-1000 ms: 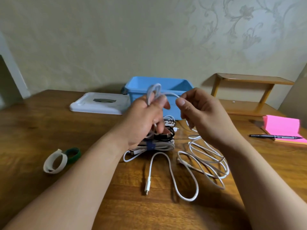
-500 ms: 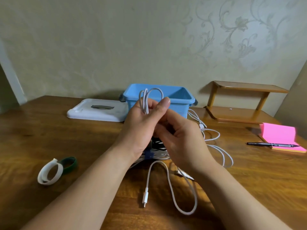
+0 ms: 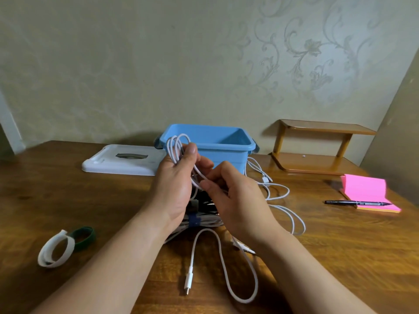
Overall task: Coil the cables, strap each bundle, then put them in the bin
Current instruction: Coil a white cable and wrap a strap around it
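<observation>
My left hand [image 3: 174, 189] grips several loops of a white cable [image 3: 175, 147], their tops sticking up above my thumb. My right hand [image 3: 235, 200] pinches a strand of the same cable just below and right of the loops. The cable's loose length [image 3: 292, 217] trails over the table to the right. Under my hands lies a pile of bundled cables [image 3: 201, 219], one with a blue strap. Another white cable end with a plug [image 3: 189, 278] lies in front. The open blue bin [image 3: 217, 143] stands behind my hands.
A white strap loop [image 3: 55, 249] and a green strap loop [image 3: 84, 235] lie at the left on the wooden table [image 3: 68, 200]. The white bin lid [image 3: 122, 160] sits behind. A wooden shelf [image 3: 317, 150], pink sticky notes [image 3: 367, 191] and a black pen [image 3: 356, 202] are at the right.
My right hand has dropped from beside the loop tops to below them, drawing in more cable. The loose cable has shifted to the right of the pile. The loops in my left hand have grown.
</observation>
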